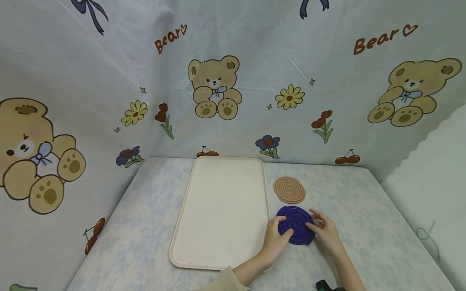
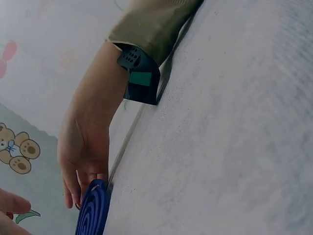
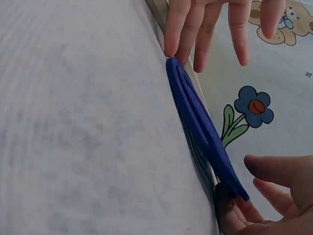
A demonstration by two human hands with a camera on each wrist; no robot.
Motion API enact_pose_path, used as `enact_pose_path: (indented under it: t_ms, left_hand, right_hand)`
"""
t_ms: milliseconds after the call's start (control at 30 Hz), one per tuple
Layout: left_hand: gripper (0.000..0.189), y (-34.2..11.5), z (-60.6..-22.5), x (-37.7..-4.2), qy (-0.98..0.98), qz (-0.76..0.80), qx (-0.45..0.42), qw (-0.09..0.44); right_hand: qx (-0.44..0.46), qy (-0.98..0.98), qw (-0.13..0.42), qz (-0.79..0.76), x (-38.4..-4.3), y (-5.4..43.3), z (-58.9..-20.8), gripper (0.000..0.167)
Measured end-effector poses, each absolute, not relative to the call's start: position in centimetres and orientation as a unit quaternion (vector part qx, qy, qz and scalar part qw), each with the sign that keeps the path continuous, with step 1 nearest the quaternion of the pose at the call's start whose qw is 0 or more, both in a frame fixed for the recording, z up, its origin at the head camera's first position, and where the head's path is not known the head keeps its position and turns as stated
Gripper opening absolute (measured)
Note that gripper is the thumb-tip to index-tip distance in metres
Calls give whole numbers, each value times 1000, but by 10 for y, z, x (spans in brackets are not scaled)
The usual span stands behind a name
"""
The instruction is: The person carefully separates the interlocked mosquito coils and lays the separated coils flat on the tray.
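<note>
A dark blue coiled disc [image 1: 297, 224] lies between both hands, to the right of a cream tray [image 1: 222, 210]. At its left side, my left hand [image 1: 274, 238] touches the rim with fairly straight fingers, as the right wrist view shows. My right hand [image 1: 325, 232] holds the right side, a fingertip tucked beneath the rim and another finger above it. That side is tilted up off the table in the right wrist view, where the disc [image 3: 200, 122] appears nearly edge-on. Just behind it lies a tan coiled disc [image 1: 289, 190], untouched.
The pale blue mottled table [image 1: 364, 210] ends at a hanging cloth [image 1: 255, 72] printed with bears and flowers. The tray's raised rim runs close beside the left hand. A dark wrist device [image 1: 325, 285] sits on the right forearm.
</note>
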State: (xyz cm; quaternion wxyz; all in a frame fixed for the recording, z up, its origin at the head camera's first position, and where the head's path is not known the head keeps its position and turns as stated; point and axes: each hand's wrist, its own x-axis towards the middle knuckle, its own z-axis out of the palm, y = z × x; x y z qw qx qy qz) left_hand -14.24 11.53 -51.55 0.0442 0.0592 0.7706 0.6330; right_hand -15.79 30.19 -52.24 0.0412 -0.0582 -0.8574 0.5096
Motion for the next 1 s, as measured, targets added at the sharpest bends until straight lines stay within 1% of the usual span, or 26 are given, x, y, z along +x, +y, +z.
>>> enact_pose_path:
  t_ms: [200, 333, 433, 533, 800, 933, 1000]
  left_hand:
    - [32, 113, -515, -147, 742, 670, 28, 22]
    - [30, 104, -511, -157, 717, 697, 16, -8]
    - [29, 93, -505, -168, 700, 714, 12, -28]
    - [30, 80, -499, -179, 679, 734, 6, -20]
    - [41, 33, -478, -207, 652, 758, 4, 5]
    - [38, 9, -465, -218, 654, 756, 4, 6]
    - [33, -2, -459, -223, 664, 748, 6, -7]
  right_hand:
    - [-90, -797, 39, 595, -159, 298, -521, 55]
    - [-106, -733, 32, 671, -161, 292, -514, 45]
    - [-107, -693, 28, 713, -165, 285, -505, 42]
    - [-91, -667, 30, 739, -169, 274, -492, 41]
    - [-61, -629, 46, 774, -190, 231, -457, 40]
    - [-47, -616, 45, 785, -202, 210, -441, 38]
    - [-43, -600, 40, 798, -208, 199, -435, 36]
